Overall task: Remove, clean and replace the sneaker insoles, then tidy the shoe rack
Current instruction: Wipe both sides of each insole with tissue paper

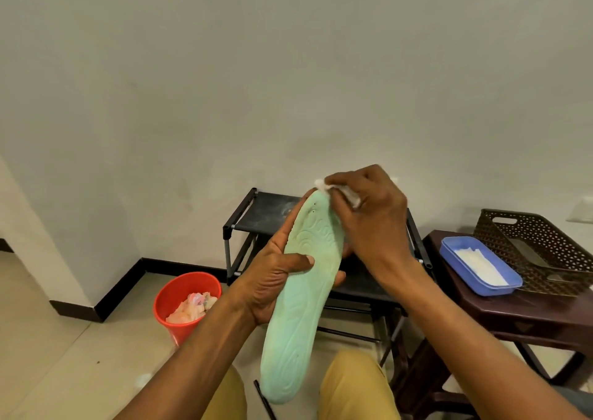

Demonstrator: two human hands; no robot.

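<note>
Plain pale wall, tiled floor, dark skirting. Head view only.

Black shoe rack stands against the wall with its top shelf bare and dusty. No sneakers in sight. A red bucket on the floor to its left holds crumpled pale wads. A dark table to the right of the rack carries a blue tray of white sheets. Just behind the tray is a brown lattice basket.

A mint-green insole is held in the air in front of the rack, patterned underside to the camera. Its toe end is up and away, its heel end down between the knees.

The left hand grasps the insole at mid-length, thumb laid across the face and fingers wrapped behind. The right hand pinches a small white wad against the toe tip. It is probably a wet wipe or a tissue, but it is too bunched to tell which.

Step, as I judge it: cleaning, and wiping the underside at the toe. Removal looks done for this insole, and replacing it and tidying the rack remain.

Next move, likely: drag the wad down the face toward the heel. That needs the left grip to shift or the thumb to lift so the middle gets covered. The foam will bend, so back it from behind. Then flip it for the other face and drop the used wad in the bucket.
</note>
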